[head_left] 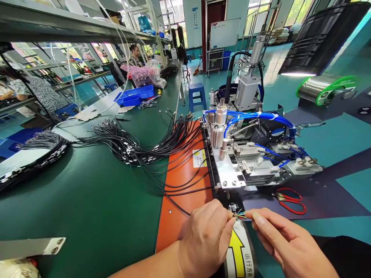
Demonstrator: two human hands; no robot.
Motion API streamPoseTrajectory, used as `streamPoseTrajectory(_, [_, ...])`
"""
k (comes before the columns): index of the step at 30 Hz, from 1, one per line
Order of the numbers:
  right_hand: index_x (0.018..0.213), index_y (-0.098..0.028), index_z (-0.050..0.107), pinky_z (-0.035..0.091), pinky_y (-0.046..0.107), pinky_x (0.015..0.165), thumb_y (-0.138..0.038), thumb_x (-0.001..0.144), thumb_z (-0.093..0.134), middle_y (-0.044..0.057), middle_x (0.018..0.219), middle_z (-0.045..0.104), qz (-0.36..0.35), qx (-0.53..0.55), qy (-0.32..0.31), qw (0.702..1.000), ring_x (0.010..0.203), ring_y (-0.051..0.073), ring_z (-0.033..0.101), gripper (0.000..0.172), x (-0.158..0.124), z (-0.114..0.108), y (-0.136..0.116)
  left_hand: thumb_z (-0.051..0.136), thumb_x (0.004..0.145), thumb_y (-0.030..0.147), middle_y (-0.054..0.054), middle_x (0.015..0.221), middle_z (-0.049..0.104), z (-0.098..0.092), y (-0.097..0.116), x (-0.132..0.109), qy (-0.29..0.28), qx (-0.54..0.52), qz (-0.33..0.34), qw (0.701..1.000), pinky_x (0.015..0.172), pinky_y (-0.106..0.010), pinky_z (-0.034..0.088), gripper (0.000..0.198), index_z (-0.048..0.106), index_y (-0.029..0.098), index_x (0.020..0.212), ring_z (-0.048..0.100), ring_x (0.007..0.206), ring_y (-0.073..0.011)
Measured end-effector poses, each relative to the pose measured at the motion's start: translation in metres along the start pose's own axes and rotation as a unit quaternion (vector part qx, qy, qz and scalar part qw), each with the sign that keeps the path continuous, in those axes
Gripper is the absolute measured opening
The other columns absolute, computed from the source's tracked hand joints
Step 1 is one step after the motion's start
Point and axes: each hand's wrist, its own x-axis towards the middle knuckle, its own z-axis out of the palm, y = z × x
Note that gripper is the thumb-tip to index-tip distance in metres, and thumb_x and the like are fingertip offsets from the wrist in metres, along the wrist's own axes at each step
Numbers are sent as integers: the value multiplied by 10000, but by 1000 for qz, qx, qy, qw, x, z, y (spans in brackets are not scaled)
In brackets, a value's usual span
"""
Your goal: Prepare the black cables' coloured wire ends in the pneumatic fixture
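Observation:
Thumb and forefinger of my left hand (207,229) are closed on the end of a black cable (179,207). Out of that end come thin coloured wires (240,214), green, yellow and red among them. My right hand (285,237) pinches the tips of these wires from the other side. Both hands are just in front of a metal machine (227,170) with blue air hoses, above a belt marked with a yellow arrow (237,251). More black cables (185,185) run side by side over an orange plate (174,231) into the machine's edge.
A large bundle of black cables (124,144) lies on the green table (116,216). Red-handled cutters (292,200) rest right of the machine, below a solder wire spool (321,88). A dark lamp shade (321,38) hangs upper right. Blue trays (136,94) stand farther back; people sit beyond.

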Motion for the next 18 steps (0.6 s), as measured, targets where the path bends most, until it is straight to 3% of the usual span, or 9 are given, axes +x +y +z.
streamPoseTrajectory(2, [1202,-268,745,592,280,892,-518,916,655,85,1166,714,43,31,-66,996,982,237,692,390,0,-2,4,520,982,150,-40,801,581,0,0,0,0,-2,5,1000,620,-299,399,111,588,156,894,526,710,-162])
streamPoseTrajectory(5, [1252,-280,711,554,271,964,-522,934,632,72,1257,675,63,46,-83,993,1117,250,642,407,-1,-4,6,517,984,154,-42,792,575,1,-1,1,-2,0,5,1000,600,-304,387,123,587,155,884,517,695,-160])
streamPoseTrajectory(7, [1233,-276,716,563,244,931,-536,932,628,65,1226,681,58,33,-81,994,1078,234,647,408,0,-3,2,514,984,154,-45,787,573,1,-1,1,-3,1,7,1000,585,-304,380,132,586,153,874,510,682,-159])
streamPoseTrajectory(12, [1141,-251,742,576,168,800,-582,903,637,39,913,687,14,-59,-50,997,879,185,679,421,1,2,-14,518,981,154,-47,775,571,1,-2,1,-8,2,21,1000,581,-302,384,130,598,148,879,506,673,-160])
streamPoseTrajectory(16, [1114,-258,729,553,134,811,-567,905,643,35,1052,690,-18,-100,-34,994,985,186,684,383,2,3,-13,516,985,162,-48,781,580,1,-1,2,-14,4,13,1000,578,-298,382,135,598,150,878,512,671,-160])
streamPoseTrajectory(18, [1094,-255,722,549,122,784,-558,899,656,28,1030,692,-31,-118,-18,992,948,171,688,366,3,4,-10,510,986,162,-48,782,584,1,-2,2,-16,8,12,1000,581,-299,384,138,598,150,879,515,671,-161])
